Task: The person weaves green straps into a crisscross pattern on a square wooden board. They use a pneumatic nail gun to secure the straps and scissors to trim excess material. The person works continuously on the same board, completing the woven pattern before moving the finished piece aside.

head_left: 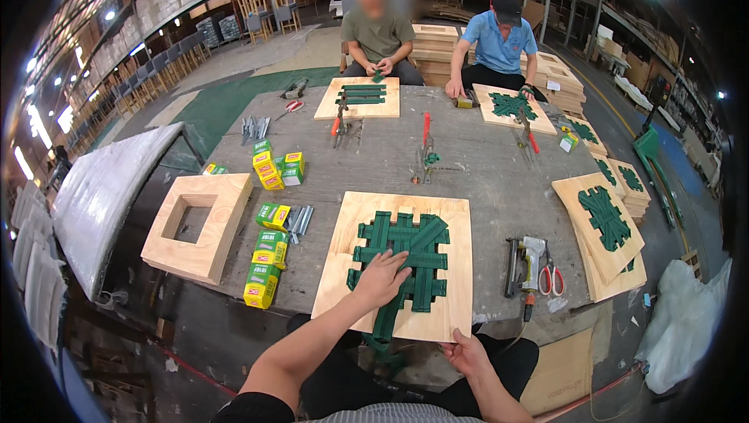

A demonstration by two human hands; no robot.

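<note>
Nearest the camera, the right hand [466,353] grips the near edge of a square plywood board [456,267], its fingers curled narrow around that edge. On the board lies a lattice of green straps [406,255], woven over and under one another, with loose ends trailing off the near edge. Upon the lattice, the left hand [381,277] rests flat, fingers spread wide and pressing on the straps, holding nothing.

Everything else is placed from this board. It lies at the near edge of a grey desk [476,162]. Just to its right sit a staple gun [527,263] and red-handled scissors [552,279]. Farther right, boards with finished green lattices [605,220] are stacked at the desk's edge. To its left stand small green and yellow boxes [269,255], with loose metal staple strips [299,220] beside them. Beyond these boxes lies a square wooden frame [199,224] with an open middle. Past the board's far edge, a red-handled clamp [425,150] stands mid-desk.

Across the desk from the board, two other people sit, each with a similar board [360,99] before them, hands at its far edge.
</note>
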